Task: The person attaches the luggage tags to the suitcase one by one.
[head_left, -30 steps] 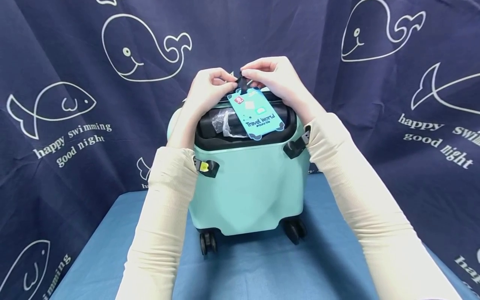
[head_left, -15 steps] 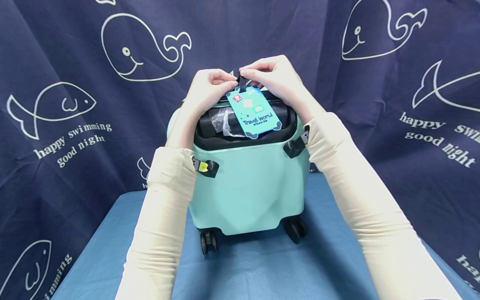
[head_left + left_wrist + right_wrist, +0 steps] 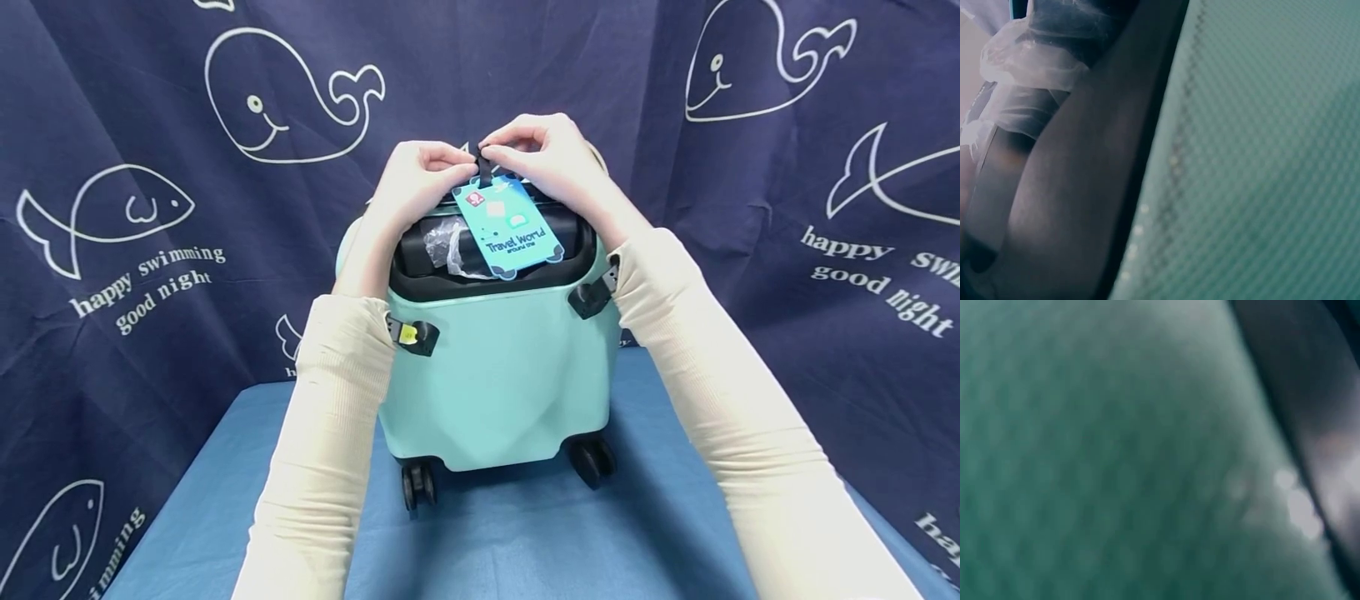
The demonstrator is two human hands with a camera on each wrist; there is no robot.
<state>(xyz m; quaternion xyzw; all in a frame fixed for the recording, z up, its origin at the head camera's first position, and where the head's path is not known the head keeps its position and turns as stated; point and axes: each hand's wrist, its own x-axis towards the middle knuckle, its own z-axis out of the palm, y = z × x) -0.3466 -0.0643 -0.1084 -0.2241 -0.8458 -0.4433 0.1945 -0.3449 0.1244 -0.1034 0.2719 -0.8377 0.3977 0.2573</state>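
Observation:
A mint-green suitcase (image 3: 495,375) stands on its wheels, its black top recess (image 3: 450,287) facing me. Over that recess hangs a light-blue luggage tag (image 3: 510,225) printed "Travel World", on a black strap (image 3: 485,171). My left hand (image 3: 412,179) pinches the strap from the left between thumb and fingers. From the right, my right hand (image 3: 551,162) pinches its upper end with thumb and index finger. In the left wrist view, clear plastic wrap (image 3: 1029,69) covers part of the black handle. The right wrist view shows mostly the blurred green shell (image 3: 1097,450).
Black wheels (image 3: 591,460) rest on the blue cloth-covered table (image 3: 495,542). A dark-blue curtain (image 3: 480,67) with whale and fish drawings hangs close behind and at both sides. Wrist camera mounts (image 3: 592,292) sit at both cuffs, in front of the suitcase.
The luggage tag has swung slightly up and to the left from its position one second ago. Both hands stay at the strap, with only small finger shifts.

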